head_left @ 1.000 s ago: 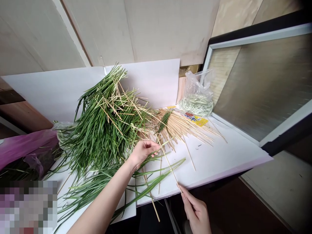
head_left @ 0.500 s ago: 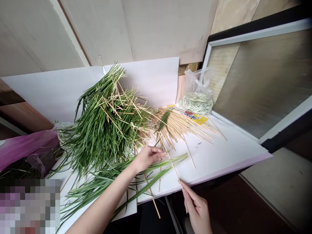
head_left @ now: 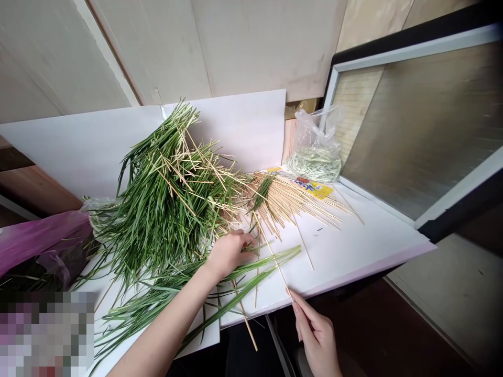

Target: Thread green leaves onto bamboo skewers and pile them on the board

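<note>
Between the thumb and fingers of my right hand (head_left: pixel 314 327), at the table's front edge, is the lower end of a thin wooden skewer (head_left: pixel 275 259) that slants up and left. The skewer crosses the tips of long green leaves (head_left: pixel 243 293) lying along the front. Above these leaves is my left hand (head_left: pixel 231 252), fingers bent; whether they hold anything is hidden. A large heap of green stalks (head_left: pixel 157 209) with skewers scattered over it stands behind and left of that hand. Many skewers (head_left: pixel 291 196) lie fanned out beyond it, a small green bundle (head_left: pixel 262 192) on them.
A clear bag of pale green pieces (head_left: pixel 314 162) stands at the back right beside a framed glass panel (head_left: pixel 416 120). A yellow packet (head_left: pixel 320 191) lies near the bag. Purple plastic (head_left: pixel 47 238) is at the left. A white board (head_left: pixel 243 125) stands behind the heap.
My left hand has moved slightly left and away from the skewer, its fingers more bent. My right hand still holds the skewer in nearly the same place. The view has shifted slightly.
</note>
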`<state>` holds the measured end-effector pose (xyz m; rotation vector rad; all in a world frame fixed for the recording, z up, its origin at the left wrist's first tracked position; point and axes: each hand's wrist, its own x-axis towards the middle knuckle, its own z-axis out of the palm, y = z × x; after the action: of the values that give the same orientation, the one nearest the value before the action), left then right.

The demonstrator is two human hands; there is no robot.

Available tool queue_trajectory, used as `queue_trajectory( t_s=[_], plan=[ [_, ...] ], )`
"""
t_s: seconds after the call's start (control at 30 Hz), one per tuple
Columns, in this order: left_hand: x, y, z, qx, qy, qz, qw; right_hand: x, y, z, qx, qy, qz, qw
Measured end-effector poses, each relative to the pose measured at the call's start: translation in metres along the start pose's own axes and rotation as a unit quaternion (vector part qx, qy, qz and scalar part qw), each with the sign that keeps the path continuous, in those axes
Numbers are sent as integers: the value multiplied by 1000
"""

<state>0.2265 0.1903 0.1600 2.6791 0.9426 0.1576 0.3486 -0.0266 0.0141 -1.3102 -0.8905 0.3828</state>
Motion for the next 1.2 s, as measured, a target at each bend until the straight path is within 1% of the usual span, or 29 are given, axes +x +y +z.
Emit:
queue_trajectory(
  t_s=[0.13, 0.2, 0.3, 0.37, 0.43, 0.47, 0.53, 0.63, 0.73, 0.8, 1.0, 1.1, 1.2],
  plan=[
    [2, 5, -1, 82, -2, 11, 997, 2, -5, 0, -4, 3, 0, 1000],
    [4, 5, -1, 97, 0, 17, 995, 3, -8, 0, -6, 1, -1, 1000],
    [7, 1, -4, 48, 23, 20, 998, 5, -12, 0, -4, -4, -4, 1000],
    [10, -4, -8, -18, 56, 10, 998, 6, -14, 0, -6, -7, -5, 1000],
    [13, -9, -13, -98, 91, -7, 991, 7, -17, -1, -7, -12, -6, 1000],
    [15, -11, -16, -145, 105, -18, 984, 8, -18, -1, -7, -14, -8, 1000],
    [20, -14, -21, -244, 131, -39, 960, 9, -20, -1, -6, -13, -12, 1000],
    [27, -17, -28, -376, 161, -61, 911, 9, -20, -1, -4, -8, -15, 1000],
    [35, -18, -32, -480, 161, -53, 861, 7, -17, -2, 2, -15, -16, 1000],
    [40, -18, -32, -522, 154, -43, 838, 7, -15, -2, 8, -23, -20, 999],
    [44, -18, -24, -600, 117, -64, 789, 8, -12, -3, 13, -44, -74, 996],
    [43, -17, -22, -609, 108, -65, 783, 10, -13, -3, 8, -52, -93, 994],
    [43, -17, -22, -613, 103, -59, 781, 11, -14, -3, 7, -55, -95, 994]
  ],
)
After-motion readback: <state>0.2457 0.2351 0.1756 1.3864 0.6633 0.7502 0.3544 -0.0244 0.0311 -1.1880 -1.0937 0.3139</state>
